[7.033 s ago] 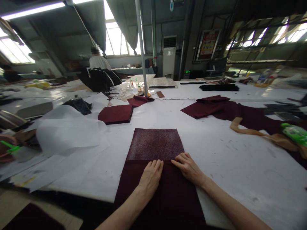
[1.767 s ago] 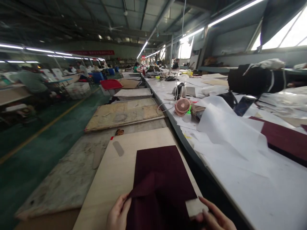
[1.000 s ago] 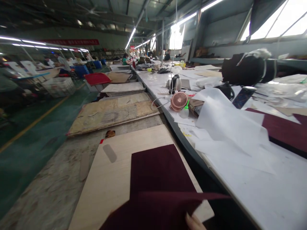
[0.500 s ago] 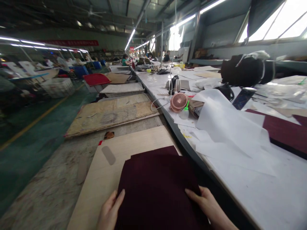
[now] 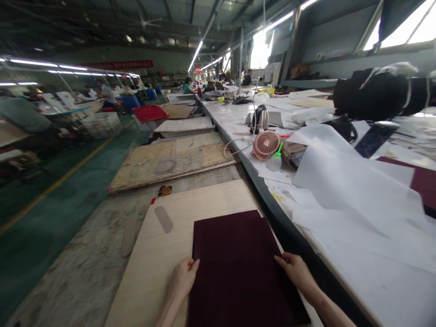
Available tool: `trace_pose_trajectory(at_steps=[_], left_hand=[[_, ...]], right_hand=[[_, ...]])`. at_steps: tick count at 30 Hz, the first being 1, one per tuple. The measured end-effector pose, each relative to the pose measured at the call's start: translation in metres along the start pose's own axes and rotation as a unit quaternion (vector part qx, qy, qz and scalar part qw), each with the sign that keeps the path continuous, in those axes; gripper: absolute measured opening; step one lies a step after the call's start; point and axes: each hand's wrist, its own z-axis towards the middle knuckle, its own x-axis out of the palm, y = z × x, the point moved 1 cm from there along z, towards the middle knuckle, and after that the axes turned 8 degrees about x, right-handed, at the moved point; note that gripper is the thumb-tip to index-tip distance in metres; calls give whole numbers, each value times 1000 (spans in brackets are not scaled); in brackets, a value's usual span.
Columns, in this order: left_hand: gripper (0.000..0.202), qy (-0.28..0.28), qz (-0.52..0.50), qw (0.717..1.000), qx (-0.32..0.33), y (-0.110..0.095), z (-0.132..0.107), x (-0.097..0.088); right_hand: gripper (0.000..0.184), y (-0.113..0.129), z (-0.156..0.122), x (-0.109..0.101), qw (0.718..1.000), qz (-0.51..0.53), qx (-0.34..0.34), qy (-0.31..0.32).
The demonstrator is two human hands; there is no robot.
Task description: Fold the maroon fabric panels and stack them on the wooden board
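A dark maroon sheet (image 5: 235,268), fabric or leather by its look, lies over a pale wooden board (image 5: 146,272) in front of me. My left hand (image 5: 185,274) pinches its left edge between thumb and fingers. On the opposite edge, my right hand (image 5: 294,270) is closed the same way, its thumb on top. I cannot tell whether the sheet is one layer or several. Beyond its top left corner, a grey rounded strip (image 5: 164,219) rests on the board.
To the right runs a long table with white paper sheets (image 5: 347,190), a pink fan (image 5: 266,144), a green-tipped bottle (image 5: 275,159), a kettle (image 5: 260,119) and a phone (image 5: 376,138). Black rolls (image 5: 368,93) lie farther back. A stained board (image 5: 173,159) is ahead; people work in the distance.
The maroon sheet now lies squarer and flatter on the board; the uneven layers at its far edge no longer show. Both hands have moved up along its sides. My view has turned slightly left.
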Motion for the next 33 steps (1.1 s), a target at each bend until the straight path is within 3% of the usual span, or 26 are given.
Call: trace_pose_trajectory(at_steps=[4,14,33], left_hand=[[28,12,-1,1000,-12,4,2,1],[23,11,5,999,-43,13,5,2],[34,73,-15,997,-28,27,11,0]], right_hand=[[40,-7,8,2,994,-92,-41,-42],[44,-16,20,11,979,-191,-45,-49],[27,-3,7,14,981,-175,-11,-80]])
